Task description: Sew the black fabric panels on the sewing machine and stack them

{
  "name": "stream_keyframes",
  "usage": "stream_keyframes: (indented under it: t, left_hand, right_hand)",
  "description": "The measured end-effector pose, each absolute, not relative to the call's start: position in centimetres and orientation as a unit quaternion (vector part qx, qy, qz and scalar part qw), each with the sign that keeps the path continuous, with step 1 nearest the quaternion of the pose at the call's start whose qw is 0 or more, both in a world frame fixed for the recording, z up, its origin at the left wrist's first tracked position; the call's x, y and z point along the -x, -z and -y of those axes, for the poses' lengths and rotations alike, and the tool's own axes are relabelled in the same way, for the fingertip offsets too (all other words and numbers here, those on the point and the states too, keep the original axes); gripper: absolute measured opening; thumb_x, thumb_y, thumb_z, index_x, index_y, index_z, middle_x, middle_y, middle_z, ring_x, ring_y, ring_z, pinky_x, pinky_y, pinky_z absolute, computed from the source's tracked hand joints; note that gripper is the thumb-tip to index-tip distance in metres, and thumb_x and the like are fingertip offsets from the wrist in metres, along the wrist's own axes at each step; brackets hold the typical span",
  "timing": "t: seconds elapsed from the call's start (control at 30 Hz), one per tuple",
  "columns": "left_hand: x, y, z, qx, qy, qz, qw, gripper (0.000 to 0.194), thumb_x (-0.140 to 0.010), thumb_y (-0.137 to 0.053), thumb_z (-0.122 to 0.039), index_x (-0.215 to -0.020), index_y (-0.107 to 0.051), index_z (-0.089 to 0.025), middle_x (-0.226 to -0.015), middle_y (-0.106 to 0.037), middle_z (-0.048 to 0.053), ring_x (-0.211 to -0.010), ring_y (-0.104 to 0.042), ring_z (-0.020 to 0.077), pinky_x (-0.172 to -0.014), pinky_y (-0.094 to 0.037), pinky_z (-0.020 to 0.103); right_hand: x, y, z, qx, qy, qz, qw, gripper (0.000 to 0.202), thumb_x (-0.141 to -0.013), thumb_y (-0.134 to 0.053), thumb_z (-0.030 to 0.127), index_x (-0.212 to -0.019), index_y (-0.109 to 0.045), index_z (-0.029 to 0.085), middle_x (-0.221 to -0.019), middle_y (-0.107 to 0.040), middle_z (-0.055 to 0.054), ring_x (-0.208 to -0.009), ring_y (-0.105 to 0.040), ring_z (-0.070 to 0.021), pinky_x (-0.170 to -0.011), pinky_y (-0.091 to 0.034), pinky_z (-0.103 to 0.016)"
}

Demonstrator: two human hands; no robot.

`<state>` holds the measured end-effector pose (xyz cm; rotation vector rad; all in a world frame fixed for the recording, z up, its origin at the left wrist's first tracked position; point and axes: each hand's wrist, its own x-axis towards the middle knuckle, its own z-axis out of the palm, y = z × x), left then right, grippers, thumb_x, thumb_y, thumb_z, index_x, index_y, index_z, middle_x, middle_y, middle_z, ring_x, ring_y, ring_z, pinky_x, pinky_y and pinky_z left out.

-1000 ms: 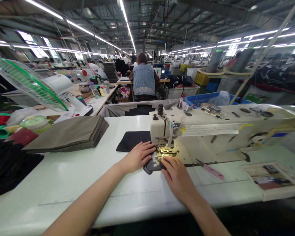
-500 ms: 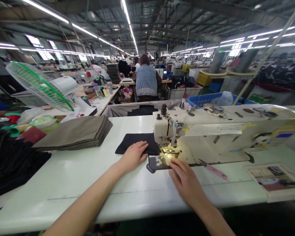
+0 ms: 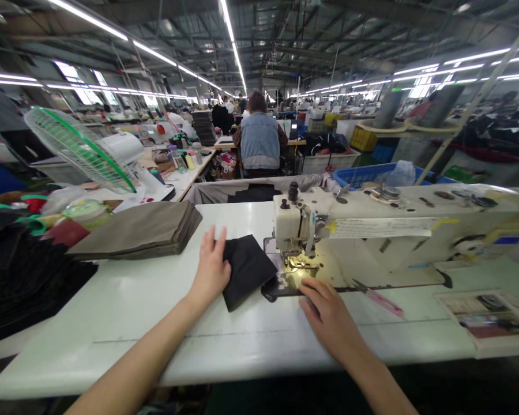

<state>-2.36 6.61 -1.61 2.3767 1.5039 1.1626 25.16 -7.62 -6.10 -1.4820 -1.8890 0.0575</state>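
A folded black fabric piece (image 3: pixel 248 268) lies turned at an angle on the pale table, left of the sewing machine's needle area. At its left edge is my left hand (image 3: pixel 211 266), fingers spread and slightly blurred, the thumb against the cloth. My right hand (image 3: pixel 326 314) rests palm down at the front of the metal sewing bed, fingers outstretched and holding nothing. Just beyond those fingertips, the lit presser foot (image 3: pixel 301 264) of the sewing machine (image 3: pixel 372 222) has no cloth visible under it. Pink-handled thread scissors (image 3: pixel 383 301) lie right of my right hand.
A stack of grey-brown fabric (image 3: pixel 140 230) sits at the left, near a black fabric pile (image 3: pixel 26 282) and a fan (image 3: pixel 86 150). A small tool tray (image 3: pixel 480 346) is at the right. Ahead, a co-worker in a denim vest (image 3: pixel 260 141) sits facing away.
The black fabric piece has shifted left and toward me, turning away from the presser foot. My left hand has moved left off its top to its edge; my right hand has barely moved.
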Motion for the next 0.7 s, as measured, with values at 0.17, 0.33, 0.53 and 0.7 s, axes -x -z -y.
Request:
stream_keyframes:
  t: [0.17, 0.33, 0.53, 0.7]
  left_hand:
    - [1.6, 0.6, -2.1, -0.935, -0.094, -0.342, 0.026, 0.055, -0.078, -0.05, -0.009, -0.131, -0.063, -0.018, -0.121, -0.064, 0.013, -0.111, -0.06, 0.0301, -0.097, -0.051, 0.048]
    - [-0.3, -1.0, 0.5, -0.929, -0.05, -0.366, 0.009, 0.031, -0.077, -0.058, -0.019, -0.106, -0.067, -0.012, -0.107, -0.063, 0.015, -0.099, -0.06, 0.0323, -0.089, -0.051, 0.05]
    - [-1.9, 0.7, -0.5, -0.951, -0.083, -0.282, 0.098, 0.049, -0.097, -0.052, -0.032, -0.145, -0.047, -0.019, -0.159, -0.039, 0.01, -0.147, -0.034, 0.0303, -0.12, -0.028, 0.052]
    - [-2.7, 1.9, -1.7, -0.952, -0.064, -0.27, 0.128, 0.056, -0.102, -0.046, -0.041, -0.154, -0.035, -0.023, -0.163, -0.031, 0.007, -0.151, -0.028, 0.0275, -0.123, -0.022, 0.054]
  right_hand:
    - [-23.7, 3.9, 7.3, 0.587, -0.015, 0.716, 0.378, 0.025, -0.1, -0.046, 0.02, -0.107, -0.07, 0.017, -0.108, -0.073, -0.011, -0.102, -0.067, -0.0245, -0.094, -0.056, -0.044]
    - [-21.1, 3.7, 7.2, 0.568, -0.008, 0.747, 0.345, 0.029, -0.096, -0.056, 0.021, -0.122, -0.066, 0.014, -0.125, -0.069, -0.014, -0.116, -0.064, -0.0282, -0.102, -0.053, -0.048]
    - [-22.3, 5.6, 7.0, 0.556, -0.032, 0.767, 0.319, 0.03, -0.093, -0.055, 0.015, -0.121, -0.067, 0.012, -0.127, -0.068, -0.015, -0.118, -0.063, -0.0281, -0.104, -0.053, -0.048]
    - [-23.8, 5.6, 6.4, 0.538, -0.056, 0.773, 0.333, 0.032, -0.092, -0.059, 0.016, -0.123, -0.066, 0.015, -0.128, -0.067, -0.014, -0.121, -0.061, -0.027, -0.107, -0.051, -0.049]
